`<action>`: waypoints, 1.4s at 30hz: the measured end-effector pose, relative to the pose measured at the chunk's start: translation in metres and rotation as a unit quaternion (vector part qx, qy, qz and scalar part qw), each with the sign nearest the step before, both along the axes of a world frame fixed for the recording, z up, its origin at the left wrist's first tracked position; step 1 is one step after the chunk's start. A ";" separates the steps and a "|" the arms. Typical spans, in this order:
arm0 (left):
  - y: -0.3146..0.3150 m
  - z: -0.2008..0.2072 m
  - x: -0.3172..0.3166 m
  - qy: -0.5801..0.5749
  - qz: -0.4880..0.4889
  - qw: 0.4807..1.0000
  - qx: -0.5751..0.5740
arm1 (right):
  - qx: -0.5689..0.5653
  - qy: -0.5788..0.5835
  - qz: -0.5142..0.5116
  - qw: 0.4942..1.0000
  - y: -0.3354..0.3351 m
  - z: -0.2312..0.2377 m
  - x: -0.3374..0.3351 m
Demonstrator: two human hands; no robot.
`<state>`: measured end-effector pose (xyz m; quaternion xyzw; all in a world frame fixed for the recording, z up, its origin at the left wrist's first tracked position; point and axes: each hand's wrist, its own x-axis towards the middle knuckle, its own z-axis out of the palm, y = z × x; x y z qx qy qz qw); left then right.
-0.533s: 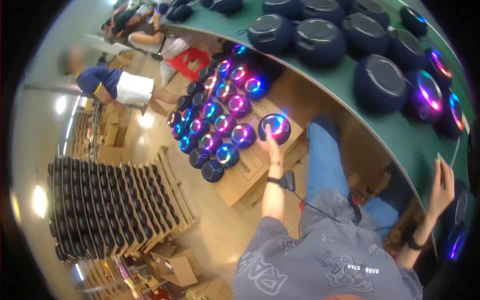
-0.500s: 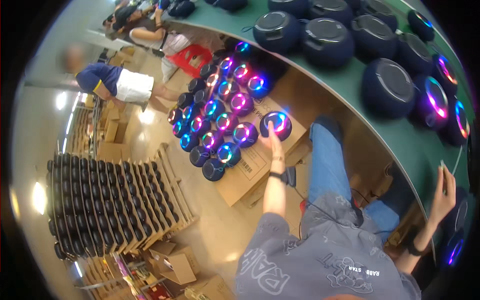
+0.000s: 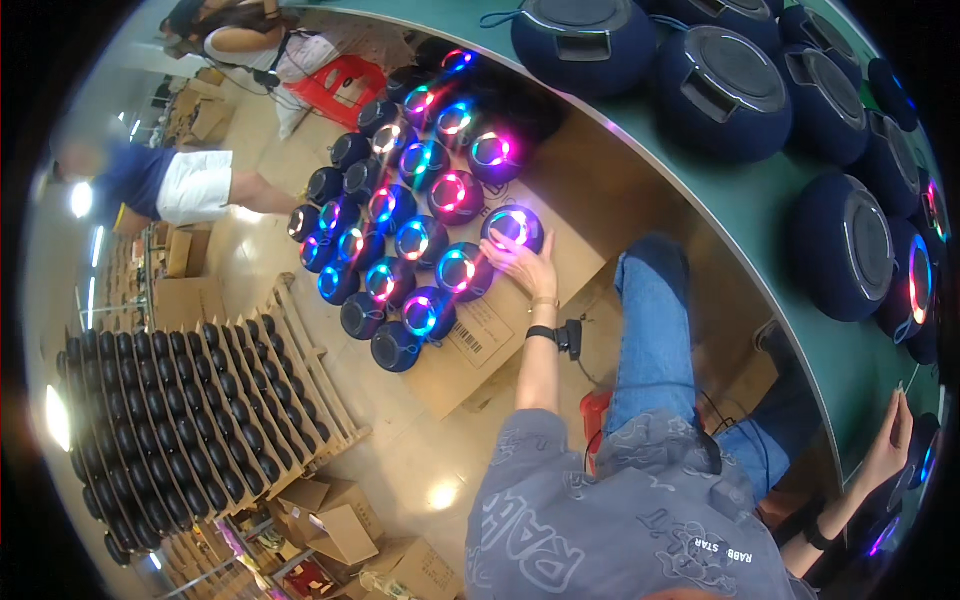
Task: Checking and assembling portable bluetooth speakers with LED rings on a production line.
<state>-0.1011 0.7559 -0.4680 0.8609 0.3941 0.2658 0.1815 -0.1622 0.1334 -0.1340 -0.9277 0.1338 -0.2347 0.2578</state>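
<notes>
My left hand is at the near side of a dark blue round speaker, fingers and thumb against its edge. The speaker's ring glows blue and purple, and it stands on a cardboard box beside rows of similar speakers, many with lit rings. At the far right, by the edge of the green table, my right hand has its fingertips pinched on a thin light cable. The cable's end is too small to make out. Dark speakers stand close beyond this hand.
More dark blue speakers stand on the table's far part. At left is a pallet stack of black round units. Open cartons lie lower left. A person in white shorts and another near a red stool are farther off.
My left hand has moved slightly left with the speaker, bringing it near the rows on the box. My right hand stays pinched by the table edge. The person in white shorts has shifted left in view.
</notes>
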 end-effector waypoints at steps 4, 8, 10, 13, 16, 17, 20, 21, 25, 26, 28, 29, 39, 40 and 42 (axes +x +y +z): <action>0.015 -0.014 -0.012 0.017 -0.060 0.998 0.007 | 0.037 -0.011 0.014 0.999 0.011 0.002 0.006; 0.047 -0.034 0.004 -0.112 -0.144 0.983 0.034 | -0.038 -0.031 0.015 0.999 0.034 0.013 0.003; 0.047 -0.026 0.014 -0.020 -0.065 0.996 0.065 | 0.009 -0.049 0.011 0.999 0.046 0.021 0.000; 0.018 0.033 0.019 0.116 0.039 0.989 0.084 | 0.041 -0.077 0.007 0.996 0.058 0.033 -0.005; -0.027 0.158 0.018 -0.203 0.088 0.965 0.143 | 0.091 -0.073 0.008 0.993 0.061 0.039 -0.007; -0.044 0.209 0.012 -0.306 0.036 0.915 0.261 | 0.100 -0.074 0.016 0.992 0.061 0.038 -0.008; -0.115 0.363 0.003 -0.561 -0.206 0.802 -0.006 | 0.152 -0.080 0.049 0.984 0.055 0.031 -0.007; -0.142 0.411 0.006 -0.566 -0.329 0.745 -0.129 | 0.128 -0.102 0.063 0.985 0.052 0.029 -0.008; -0.288 0.529 0.132 -0.359 -0.648 0.656 -0.146 | 0.205 -0.065 0.061 0.975 0.046 0.016 -0.017; -0.325 0.541 0.186 -0.311 -0.682 0.661 0.002 | 0.241 -0.049 0.070 0.967 0.047 0.012 -0.020; -0.399 0.543 0.295 -0.190 -0.736 0.631 0.155 | 0.236 -0.089 0.120 0.960 0.044 0.005 -0.022; -0.431 0.532 0.344 -0.088 -0.751 0.633 0.168 | 0.257 -0.097 0.122 0.954 0.042 0.002 -0.024; -0.541 0.432 0.523 0.227 -0.702 0.648 0.190 | 0.363 -0.081 0.141 0.918 0.039 0.008 -0.031; -0.538 0.440 0.516 0.192 -0.724 0.632 0.198 | 0.363 -0.078 0.143 0.918 0.038 0.010 -0.030; -0.527 0.459 0.483 0.038 -0.765 0.627 0.141 | 0.345 -0.087 0.153 0.922 0.036 0.009 -0.030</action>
